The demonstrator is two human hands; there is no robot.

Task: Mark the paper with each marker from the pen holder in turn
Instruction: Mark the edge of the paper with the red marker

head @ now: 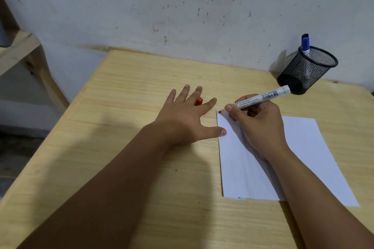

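A white sheet of paper [303, 147] lies on the wooden table [141, 167]. My right hand [261, 127] grips an uncapped white marker [265, 96], its red tip touching the paper's far left corner beside a small blue mark. My left hand [186, 115] lies flat with fingers spread, thumb on the paper's left edge. A red cap [57, 101] pokes out between its fingers. A black mesh pen holder [307, 70] stands at the back right with a blue-capped marker [305, 44] in it.
A stained white wall [182, 5] runs right behind the table. A wooden frame [22, 50] stands to the left, beyond the table's left edge. The floor shows at the lower left.
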